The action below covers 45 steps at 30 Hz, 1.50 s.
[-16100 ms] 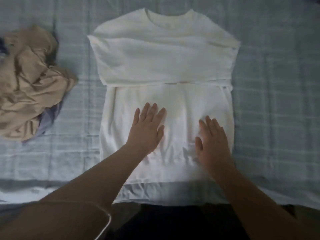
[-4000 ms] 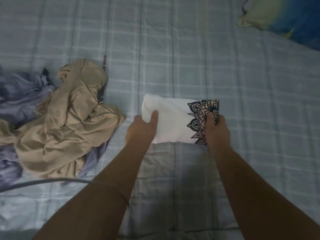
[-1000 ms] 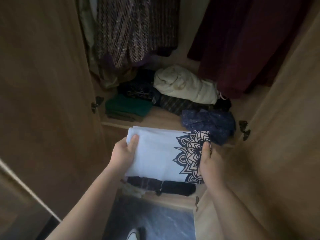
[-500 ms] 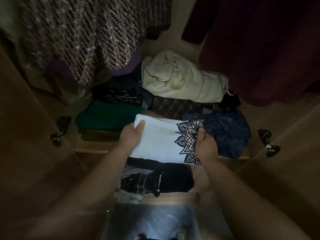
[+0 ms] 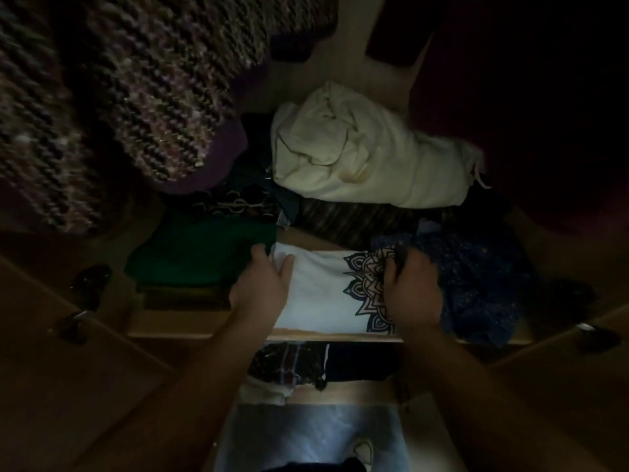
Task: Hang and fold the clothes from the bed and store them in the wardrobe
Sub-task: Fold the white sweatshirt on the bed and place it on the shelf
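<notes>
Both the left hand [image 5: 262, 289] and right hand [image 5: 413, 289] have set the folded white flower-print shirt [image 5: 323, 291] onto the wooden shelf [image 5: 190, 324]; each grip holds one end.

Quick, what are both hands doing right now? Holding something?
Left hand: grips the folded white shirt at its left edge.
Right hand: grips the same shirt at its printed end.

The print on the folded white shirt [image 5: 320, 291] is partly covered by the right hand [image 5: 412, 287], and its left edge by the left hand [image 5: 260, 287]. At 10 o'clock the knitted garment [image 5: 119, 97] is blurred and cut off. At 2 o'clock the dark red garment [image 5: 527, 114] is almost lost in shadow.
</notes>
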Each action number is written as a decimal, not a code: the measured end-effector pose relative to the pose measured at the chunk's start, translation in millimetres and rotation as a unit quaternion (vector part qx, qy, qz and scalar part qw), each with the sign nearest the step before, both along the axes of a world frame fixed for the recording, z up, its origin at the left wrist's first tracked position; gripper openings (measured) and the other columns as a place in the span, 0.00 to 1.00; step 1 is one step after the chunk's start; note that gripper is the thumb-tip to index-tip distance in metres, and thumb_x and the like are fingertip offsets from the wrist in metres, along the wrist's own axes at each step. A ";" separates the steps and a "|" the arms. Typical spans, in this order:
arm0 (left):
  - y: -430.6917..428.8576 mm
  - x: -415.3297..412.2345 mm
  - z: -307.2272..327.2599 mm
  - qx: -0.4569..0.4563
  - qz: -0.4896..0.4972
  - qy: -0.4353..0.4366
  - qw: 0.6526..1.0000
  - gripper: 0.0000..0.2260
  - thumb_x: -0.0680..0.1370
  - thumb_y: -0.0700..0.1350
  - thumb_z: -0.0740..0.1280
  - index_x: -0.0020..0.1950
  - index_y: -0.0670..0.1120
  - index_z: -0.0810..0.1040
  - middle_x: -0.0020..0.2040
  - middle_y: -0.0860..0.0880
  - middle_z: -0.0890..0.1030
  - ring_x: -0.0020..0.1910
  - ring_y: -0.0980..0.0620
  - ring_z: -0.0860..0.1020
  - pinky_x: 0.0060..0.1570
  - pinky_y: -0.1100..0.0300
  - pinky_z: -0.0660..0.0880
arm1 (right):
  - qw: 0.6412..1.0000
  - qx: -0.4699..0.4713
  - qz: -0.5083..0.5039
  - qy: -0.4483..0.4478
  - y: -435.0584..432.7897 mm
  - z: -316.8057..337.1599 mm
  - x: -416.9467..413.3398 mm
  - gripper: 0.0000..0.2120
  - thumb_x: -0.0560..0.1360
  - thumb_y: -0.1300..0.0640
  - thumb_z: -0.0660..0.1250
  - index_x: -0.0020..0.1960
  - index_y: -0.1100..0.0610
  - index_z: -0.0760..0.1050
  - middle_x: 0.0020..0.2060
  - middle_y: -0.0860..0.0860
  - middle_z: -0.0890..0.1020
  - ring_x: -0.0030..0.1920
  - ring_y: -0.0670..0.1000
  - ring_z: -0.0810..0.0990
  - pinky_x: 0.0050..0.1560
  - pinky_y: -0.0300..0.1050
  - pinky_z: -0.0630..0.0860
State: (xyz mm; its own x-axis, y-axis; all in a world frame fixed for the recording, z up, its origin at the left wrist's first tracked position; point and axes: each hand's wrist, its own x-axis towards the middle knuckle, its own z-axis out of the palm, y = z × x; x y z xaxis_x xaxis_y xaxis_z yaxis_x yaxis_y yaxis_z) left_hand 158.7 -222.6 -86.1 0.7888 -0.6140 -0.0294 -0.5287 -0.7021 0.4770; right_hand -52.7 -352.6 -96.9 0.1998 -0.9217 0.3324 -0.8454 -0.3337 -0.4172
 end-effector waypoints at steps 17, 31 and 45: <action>-21.2 -27.3 -53.7 0.035 -0.282 -0.200 0.938 0.26 0.80 0.60 0.51 0.77 0.56 0.67 0.77 0.48 0.66 0.78 0.43 0.61 0.75 0.40 0.55 | 0.959 0.031 0.211 0.189 8.9 -27.4 10.4 0.28 0.81 0.46 0.49 0.78 0.57 0.62 0.76 0.57 0.65 0.77 0.59 0.60 0.75 0.57 0.56; 4.7 -40.3 20.8 0.048 -0.363 -0.075 0.928 0.27 0.84 0.59 0.50 0.81 0.52 0.52 0.81 0.46 0.56 0.79 0.45 0.52 0.77 0.47 0.48 | 0.984 0.046 0.155 0.079 61.7 56.4 -44.0 0.28 0.80 0.55 0.61 0.78 0.58 0.60 0.76 0.57 0.64 0.76 0.58 0.60 0.76 0.53 0.59; 217.4 -441.4 12.3 -0.041 -0.676 -0.113 0.727 0.26 0.81 0.57 0.52 0.79 0.52 0.61 0.78 0.50 0.64 0.78 0.48 0.58 0.75 0.53 0.54 | 0.965 0.079 -0.224 0.115 422.7 46.0 -426.4 0.30 0.75 0.50 0.60 0.77 0.51 0.63 0.77 0.54 0.63 0.78 0.56 0.59 0.75 0.56 0.59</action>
State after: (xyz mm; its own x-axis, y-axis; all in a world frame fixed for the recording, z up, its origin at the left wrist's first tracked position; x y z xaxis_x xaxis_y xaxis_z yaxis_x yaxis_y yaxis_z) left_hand -282.7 -5.2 -73.7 -0.5579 -0.8252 0.0880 -0.7808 0.5578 0.2814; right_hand -479.1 70.1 -50.9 -0.1791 -0.9683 0.1742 -0.9659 0.1395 -0.2181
